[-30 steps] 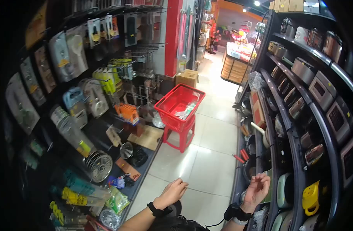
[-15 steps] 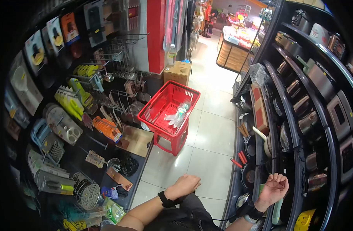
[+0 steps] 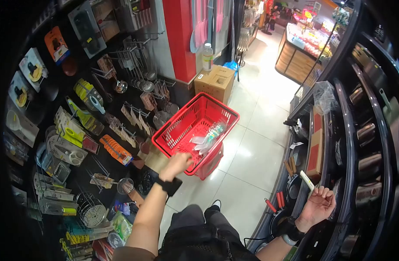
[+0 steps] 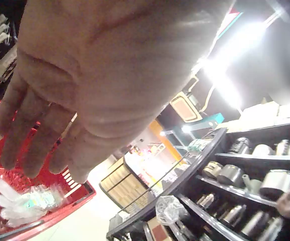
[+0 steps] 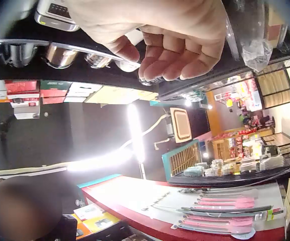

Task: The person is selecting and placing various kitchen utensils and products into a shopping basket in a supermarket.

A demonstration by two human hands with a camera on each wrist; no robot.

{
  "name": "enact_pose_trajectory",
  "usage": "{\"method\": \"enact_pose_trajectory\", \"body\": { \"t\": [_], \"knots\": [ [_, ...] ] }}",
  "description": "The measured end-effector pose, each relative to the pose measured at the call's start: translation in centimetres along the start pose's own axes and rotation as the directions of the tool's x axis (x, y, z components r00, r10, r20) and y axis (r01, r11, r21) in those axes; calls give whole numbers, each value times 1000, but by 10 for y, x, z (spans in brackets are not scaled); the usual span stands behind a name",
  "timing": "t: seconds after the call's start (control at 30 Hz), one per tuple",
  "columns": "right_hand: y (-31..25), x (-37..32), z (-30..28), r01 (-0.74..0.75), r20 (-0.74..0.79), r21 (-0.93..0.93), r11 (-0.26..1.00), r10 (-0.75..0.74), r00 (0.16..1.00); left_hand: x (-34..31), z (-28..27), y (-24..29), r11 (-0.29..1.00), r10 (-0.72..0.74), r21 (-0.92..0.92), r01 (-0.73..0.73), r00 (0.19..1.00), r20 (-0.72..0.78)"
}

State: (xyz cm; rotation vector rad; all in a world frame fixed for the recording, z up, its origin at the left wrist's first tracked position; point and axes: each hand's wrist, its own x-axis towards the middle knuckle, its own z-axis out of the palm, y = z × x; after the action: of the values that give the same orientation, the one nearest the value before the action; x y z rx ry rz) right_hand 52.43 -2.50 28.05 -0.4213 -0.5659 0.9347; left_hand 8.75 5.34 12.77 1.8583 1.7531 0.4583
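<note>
In the head view a red basket [image 3: 164,130] holds clear plastic-wrapped items [image 3: 210,137]. My left hand [image 3: 176,166] is over the basket's near left edge; whether it touches the rim cannot be told. The left wrist view shows that hand [image 4: 84,85] with fingers relaxed and hanging, the basket [image 4: 39,223] below. Off to the right, beside the shelves, my right hand [image 3: 317,206] is palm up with loosely bent fingers and nothing in it. Its fingers hang loosely in the right wrist view too [image 5: 160,40].
Kitchen tools hang on the left wall rack [image 3: 116,150]. A cardboard box [image 3: 214,82] with a bottle [image 3: 207,56] on it stands behind the basket. Pans [image 3: 293,187] and pots line the right shelves [image 3: 347,143]. Tiled floor [image 3: 247,174] runs between.
The basket appears nearer. My left hand has moved forward and left, up to its near edge. My right hand stays raised at the right, by the shelves.
</note>
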Motion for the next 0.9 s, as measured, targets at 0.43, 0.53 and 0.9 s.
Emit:
{"method": "enact_pose_trajectory", "body": {
  "t": [0.43, 0.53, 0.9],
  "knots": [
    [71, 56, 6, -104, -238, -284, 953, 35, 971, 191, 142, -123, 946, -267, 292, 139, 846, 461],
    [85, 58, 4, -139, -307, -355, 924, 25, 951, 212, 166, -124, 923, -310, 335, 190, 883, 353],
    [134, 73, 12, -255, -341, -586, 769, 51, 939, 242, 210, -129, 938, -305, 283, 202, 868, 391]
  ]
}}
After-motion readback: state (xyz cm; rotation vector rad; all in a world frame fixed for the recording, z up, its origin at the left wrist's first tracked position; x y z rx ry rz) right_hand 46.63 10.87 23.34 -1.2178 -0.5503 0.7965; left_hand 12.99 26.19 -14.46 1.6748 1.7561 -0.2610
